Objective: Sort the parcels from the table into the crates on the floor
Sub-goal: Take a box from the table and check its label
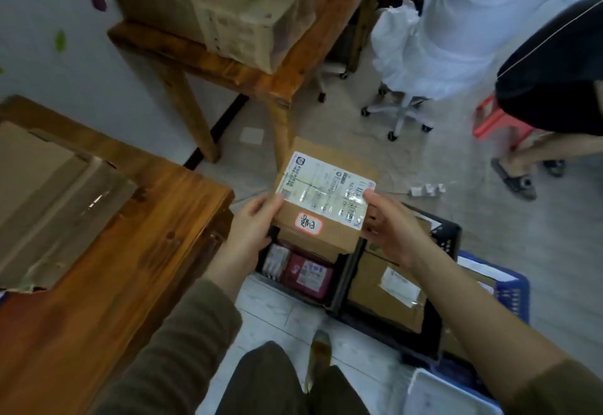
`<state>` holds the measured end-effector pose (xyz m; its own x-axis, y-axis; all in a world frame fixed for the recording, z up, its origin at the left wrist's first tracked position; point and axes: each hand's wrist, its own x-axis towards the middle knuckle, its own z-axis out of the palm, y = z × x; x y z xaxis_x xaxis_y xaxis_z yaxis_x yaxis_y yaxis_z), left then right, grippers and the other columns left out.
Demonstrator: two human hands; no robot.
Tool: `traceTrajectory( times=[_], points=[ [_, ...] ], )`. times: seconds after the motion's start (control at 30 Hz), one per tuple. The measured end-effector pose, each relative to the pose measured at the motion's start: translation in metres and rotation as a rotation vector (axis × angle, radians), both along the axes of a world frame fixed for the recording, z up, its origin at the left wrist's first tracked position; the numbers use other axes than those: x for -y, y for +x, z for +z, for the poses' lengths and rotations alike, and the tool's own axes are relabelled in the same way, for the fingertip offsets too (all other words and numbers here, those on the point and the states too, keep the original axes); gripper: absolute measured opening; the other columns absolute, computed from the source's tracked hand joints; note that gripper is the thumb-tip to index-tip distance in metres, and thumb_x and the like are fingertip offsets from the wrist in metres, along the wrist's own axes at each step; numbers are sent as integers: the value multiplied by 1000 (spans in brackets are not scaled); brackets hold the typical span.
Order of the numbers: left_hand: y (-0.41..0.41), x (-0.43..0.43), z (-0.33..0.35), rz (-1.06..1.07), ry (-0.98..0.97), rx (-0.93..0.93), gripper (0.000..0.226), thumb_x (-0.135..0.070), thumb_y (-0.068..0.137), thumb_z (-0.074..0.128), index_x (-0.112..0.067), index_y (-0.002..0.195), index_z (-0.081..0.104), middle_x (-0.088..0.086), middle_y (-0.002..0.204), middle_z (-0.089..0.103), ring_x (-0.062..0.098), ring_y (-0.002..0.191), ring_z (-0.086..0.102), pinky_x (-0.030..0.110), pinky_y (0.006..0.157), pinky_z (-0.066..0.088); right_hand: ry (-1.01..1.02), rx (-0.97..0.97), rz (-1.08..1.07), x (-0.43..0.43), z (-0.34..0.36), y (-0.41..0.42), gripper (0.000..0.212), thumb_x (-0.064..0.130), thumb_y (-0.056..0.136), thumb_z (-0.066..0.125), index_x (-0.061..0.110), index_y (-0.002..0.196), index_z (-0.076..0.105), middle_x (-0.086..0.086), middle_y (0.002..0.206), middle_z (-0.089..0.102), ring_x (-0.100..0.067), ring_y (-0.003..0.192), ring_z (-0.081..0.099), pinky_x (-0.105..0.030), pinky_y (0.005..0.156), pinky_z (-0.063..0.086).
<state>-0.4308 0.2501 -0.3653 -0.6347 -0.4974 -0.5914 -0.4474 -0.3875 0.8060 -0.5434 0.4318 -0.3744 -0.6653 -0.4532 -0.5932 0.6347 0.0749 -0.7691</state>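
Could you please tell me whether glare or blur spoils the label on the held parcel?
Head view: glare streaks the taped label on the parcel, whose small print blurs beyond reading; the wide-angle lens also bends the table edges.

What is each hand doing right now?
Left hand: grips the left edge of the cardboard parcel.
Right hand: grips that parcel's right edge.

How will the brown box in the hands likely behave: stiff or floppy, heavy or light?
The box probably stays stiff: its cardboard edges look straight. It seems light, since the left hand and right hand hold it just by its sides. The glossy label may be slippery.
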Motion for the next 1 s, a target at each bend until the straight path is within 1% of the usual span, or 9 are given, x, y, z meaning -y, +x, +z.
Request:
traceTrajectory(
  times=[0.07,0.17,0.27,0.37,0.57,0.67,0.77,0.9,1.0],
  points=[
    [-10,1,-19,-91,-48,73,49,-40,87,61,-10,125,55,6,110,66,16,93,65,27,70,50,28,52,-14,-6,-19,-5,35,31,90,58,16,122,59,-11,116,67,-21,98,62,-23,64,54],
    [-25,6,-50,-170,-70,171,50,-43,83,63,-7,117,55,9,109,66,19,96,64,33,82,53,52,120,-43,-9,-50,-7,29,29,92,56,17,117,60,-7,110,70,-17,89,67,-24,61,52],
    [-39,9,-84,-229,-73,239,53,-46,84,62,-8,119,52,9,113,63,22,104,60,40,93,50,77,182,-113,-9,-84,-9,23,25,91,57,17,112,61,-7,104,71,-15,83,68,-23,58,52],
    [-49,9,-126,-265,-38,279,44,-42,88,58,-12,119,50,8,116,61,23,106,59,40,93,49,108,228,-176,-4,-123,-12,19,22,94,53,15,110,61,-6,99,71,-17,84,66,-27,65,52],
    [-56,10,-214,-360,15,415,41,-36,97,45,-9,128,47,10,124,58,25,112,57,42,99,46,237,302,-292,16,-212,-5,43,27,97,49,11,137,44,-7,118,66,-17,98,65,-26,67,51],
    [-55,15,-264,-428,-54,476,38,-34,99,39,-10,127,48,8,123,57,20,109,55,32,88,45,237,354,-317,28,-259,1,35,24,100,43,12,133,47,-6,111,67,-18,93,67,-34,72,56],
    [-56,19,-321,-459,-78,541,36,-32,100,37,-11,127,48,6,119,57,17,104,54,31,85,45,265,393,-303,36,-318,6,32,27,101,39,16,129,49,-8,116,66,-23,99,66,-50,87,53],
    [-55,22,-403,-496,-114,575,34,-29,101,35,-13,128,46,7,120,56,19,104,54,35,90,46,360,404,-242,44,-407,12,32,30,102,35,18,129,47,-9,119,64,-24,103,64,-51,91,51],
    [-54,24,-452,-506,-110,589,33,-27,101,35,-15,130,45,7,119,57,22,108,56,39,94,47,387,411,-230,49,-460,13,23,27,101,35,18,118,48,-10,118,63,-26,105,63,-50,94,49]
  ],
)
